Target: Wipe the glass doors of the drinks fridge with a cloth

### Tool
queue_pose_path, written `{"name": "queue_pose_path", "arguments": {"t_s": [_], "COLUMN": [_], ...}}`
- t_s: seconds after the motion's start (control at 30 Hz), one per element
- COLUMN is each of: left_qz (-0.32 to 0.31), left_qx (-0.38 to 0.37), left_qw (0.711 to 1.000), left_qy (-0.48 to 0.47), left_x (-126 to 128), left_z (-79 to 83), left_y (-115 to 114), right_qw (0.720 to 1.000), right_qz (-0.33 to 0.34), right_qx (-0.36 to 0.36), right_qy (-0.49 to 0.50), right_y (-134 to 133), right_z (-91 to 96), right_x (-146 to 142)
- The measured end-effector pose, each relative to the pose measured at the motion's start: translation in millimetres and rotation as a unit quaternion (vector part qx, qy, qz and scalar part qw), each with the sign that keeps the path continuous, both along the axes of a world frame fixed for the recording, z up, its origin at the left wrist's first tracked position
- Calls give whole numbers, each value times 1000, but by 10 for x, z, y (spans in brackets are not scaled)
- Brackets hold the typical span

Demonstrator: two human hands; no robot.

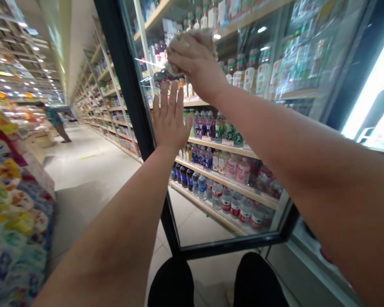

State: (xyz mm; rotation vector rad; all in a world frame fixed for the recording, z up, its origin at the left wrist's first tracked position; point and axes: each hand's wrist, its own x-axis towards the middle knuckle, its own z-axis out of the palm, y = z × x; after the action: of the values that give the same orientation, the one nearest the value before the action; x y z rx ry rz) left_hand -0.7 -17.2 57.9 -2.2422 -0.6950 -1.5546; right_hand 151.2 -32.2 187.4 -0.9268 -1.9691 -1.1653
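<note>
My left hand [171, 117] lies flat with fingers stretched upward against the glass of the door, close to its dark frame [128, 72]. Higher up, my right hand [196, 59] presses a crumpled pale cloth [209, 40] to the glass door [198, 232]; the fingers spread over the cloth and part of it is hidden under them. The door stands open, swung out in front of me. Bottles of drinks [237, 83] show through the glass.
At right is the lit cooler [374, 76] with its base ledge. A stacked display of colourful packs [16, 213] stands at left by the tiled aisle [92, 162]. Long shelves [105, 89] line the aisle, and a person [54, 119] is farther down it. My knees are below the door.
</note>
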Motion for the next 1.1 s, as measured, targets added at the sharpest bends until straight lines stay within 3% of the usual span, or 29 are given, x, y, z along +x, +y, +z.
{"name": "queue_pose_path", "arguments": {"t_s": [0.07,0.23,0.4,0.47,0.6,0.73,0.93,1.1], "left_qz": [3,26,46,55,30,28,23,69], "left_qx": [-1,4,24,30,23,14,5,-1], "left_qw": [1000,1000,999,998,999,999,1000,998], "left_qy": [-1,6,13,14,0,-4,-2,8], "left_x": [2,12,11,10,15,30,51,62], "left_z": [0,1,-6,-6,-6,-7,20,18], "left_y": [10,36,41,43,53,80,95,80], "right_qw": [1000,992,997,993,977,990,976,992], "right_qz": [3,-3,37,34,0,4,-25,-22], "right_qx": [3,49,-1,23,70,8,81,31], "right_qy": [-4,115,69,112,201,144,202,121], "right_y": [-28,-109,-191,-227,-303,-365,-421,-530], "right_z": [-33,-263,-231,-251,-463,-497,-522,-473], "right_x": [75,243,489,579,686,803,961,1188]}}
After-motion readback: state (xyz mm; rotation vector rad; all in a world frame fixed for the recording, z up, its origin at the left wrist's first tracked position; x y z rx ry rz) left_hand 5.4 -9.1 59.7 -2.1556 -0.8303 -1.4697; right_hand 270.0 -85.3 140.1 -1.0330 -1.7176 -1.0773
